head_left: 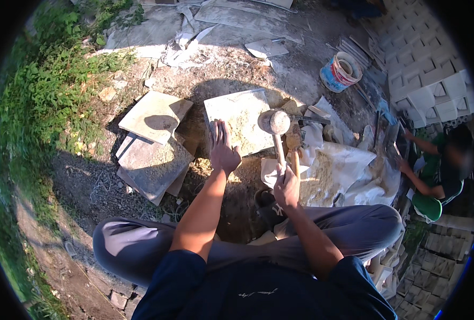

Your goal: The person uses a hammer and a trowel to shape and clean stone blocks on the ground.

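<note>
Mallet (277,141), one. How is it held?

In the right hand (286,188), fingers wrapped round its near end.

And how does it lie?

Long axis running forward from that fist, leaning slightly left. Its round head overlaps the right edge of a pale slab (219,109); whether raised or touching, cannot be told.

The left hand (225,153)?

Gripping nothing: palm down, fingers straight and together, over the slab's near left edge. Contact unclear. The right hand is nearer the mallet; the slab lies ahead and to its left.

Also on the slab?

Yellowish grit (252,124), loose.

Further out?

Left, a stack of slabs (152,160). Right, a white sack (361,156), crumpled. Beyond, a bucket (333,77). Far right, a seated co-worker (434,170).
</note>
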The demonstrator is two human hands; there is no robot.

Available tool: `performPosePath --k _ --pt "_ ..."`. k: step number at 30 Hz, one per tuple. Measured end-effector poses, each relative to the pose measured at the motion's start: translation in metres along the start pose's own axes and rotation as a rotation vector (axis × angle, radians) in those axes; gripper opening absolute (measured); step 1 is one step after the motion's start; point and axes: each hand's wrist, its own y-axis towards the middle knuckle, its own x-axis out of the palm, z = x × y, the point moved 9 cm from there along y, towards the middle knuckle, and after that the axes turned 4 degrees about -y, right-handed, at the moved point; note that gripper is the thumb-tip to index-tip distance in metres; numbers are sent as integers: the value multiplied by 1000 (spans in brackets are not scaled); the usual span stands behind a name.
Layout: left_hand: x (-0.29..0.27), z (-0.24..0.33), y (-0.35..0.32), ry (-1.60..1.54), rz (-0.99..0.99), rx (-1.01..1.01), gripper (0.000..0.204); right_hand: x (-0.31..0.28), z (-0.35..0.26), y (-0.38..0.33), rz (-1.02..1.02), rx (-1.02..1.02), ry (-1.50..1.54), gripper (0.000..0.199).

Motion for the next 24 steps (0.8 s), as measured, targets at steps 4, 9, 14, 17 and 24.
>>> performPosePath --k 4,9,14,17,24 --pt "5 23 -1 -29 -26 -1 98 -21 7 -8 144 -156 20 23" --pt "-5 10 -4 -49 92 -4 94 13 7 -4 -7 -76 -33 30" --pt "-6 13 -3 -218 198 34 88 3 16 -12 252 -304 29 31" --pt "-9 -17 -8 -183 290 -30 81 54 21 -15 -85 -360 -57 28" --pt "-7 -1 -7 -267 292 -3 76 9 -24 -10 347 -494 -114 21"
